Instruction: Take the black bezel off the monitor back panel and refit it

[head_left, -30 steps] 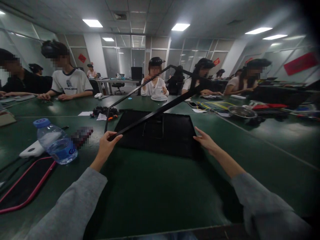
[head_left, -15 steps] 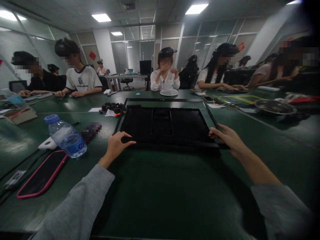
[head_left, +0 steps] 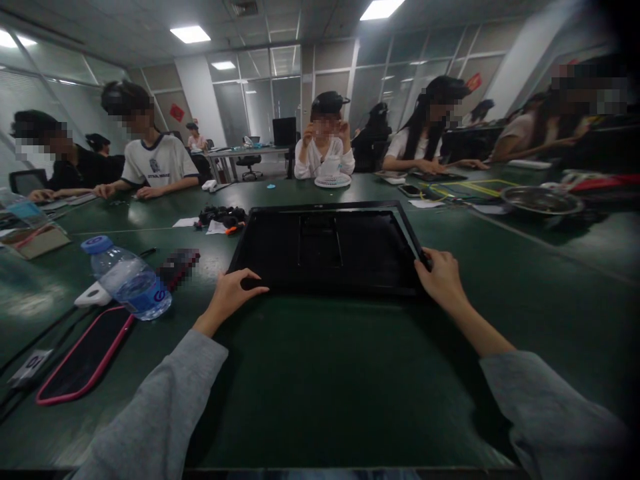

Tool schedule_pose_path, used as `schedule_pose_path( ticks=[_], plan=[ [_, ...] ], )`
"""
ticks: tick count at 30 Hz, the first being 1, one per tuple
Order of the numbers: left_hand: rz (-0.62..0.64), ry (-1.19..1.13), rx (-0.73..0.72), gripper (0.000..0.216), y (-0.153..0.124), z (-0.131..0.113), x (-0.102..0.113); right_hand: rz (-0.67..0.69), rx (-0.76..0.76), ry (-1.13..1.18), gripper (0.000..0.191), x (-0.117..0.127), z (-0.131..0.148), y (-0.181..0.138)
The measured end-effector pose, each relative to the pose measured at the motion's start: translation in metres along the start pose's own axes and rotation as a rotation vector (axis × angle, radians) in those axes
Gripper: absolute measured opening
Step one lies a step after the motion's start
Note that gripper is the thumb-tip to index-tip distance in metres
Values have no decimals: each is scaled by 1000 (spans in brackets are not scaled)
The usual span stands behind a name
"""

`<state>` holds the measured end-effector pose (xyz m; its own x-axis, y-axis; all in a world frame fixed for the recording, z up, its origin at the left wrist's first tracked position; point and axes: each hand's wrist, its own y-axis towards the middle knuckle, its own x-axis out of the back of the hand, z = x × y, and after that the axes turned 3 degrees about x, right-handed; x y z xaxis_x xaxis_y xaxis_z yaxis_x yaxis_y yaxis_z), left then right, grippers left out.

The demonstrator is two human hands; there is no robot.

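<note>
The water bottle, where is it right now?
In the head view the water bottle lies on its side on the green table, left of the left hand, beside a pink-edged phone.

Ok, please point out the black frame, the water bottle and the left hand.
black frame [head_left: 407, 230], head view, on its right side bar.
water bottle [head_left: 131, 283], head view, on its clear body.
left hand [head_left: 231, 295], head view, on the back of the hand.

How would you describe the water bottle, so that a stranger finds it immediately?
On the green table, look left of the black panel under both hands. The water bottle lies tilted beside a pink-edged phone; it alone is clear plastic with a blue cap.
</note>
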<state>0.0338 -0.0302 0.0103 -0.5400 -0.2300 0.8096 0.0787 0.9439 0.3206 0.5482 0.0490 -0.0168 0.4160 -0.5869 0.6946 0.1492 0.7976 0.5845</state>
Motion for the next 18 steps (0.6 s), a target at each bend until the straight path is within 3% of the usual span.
schedule_pose_path(
  ticks=[8,11,15,18],
  plan=[
    [10,53,-71,33,0,-1,2,29,-72,17,46,-4,-3,-8],
    [-59,50,-83,32,1,0,2,68,-102,57,46,-4,-7,-8],
    [-292,68,95,48,7,17,-1,94,-156,92,48,-5,-10,-9],
    [-275,-51,277,49,12,34,-2,133,-185,53,51,-2,-9,-7]
  ],
)
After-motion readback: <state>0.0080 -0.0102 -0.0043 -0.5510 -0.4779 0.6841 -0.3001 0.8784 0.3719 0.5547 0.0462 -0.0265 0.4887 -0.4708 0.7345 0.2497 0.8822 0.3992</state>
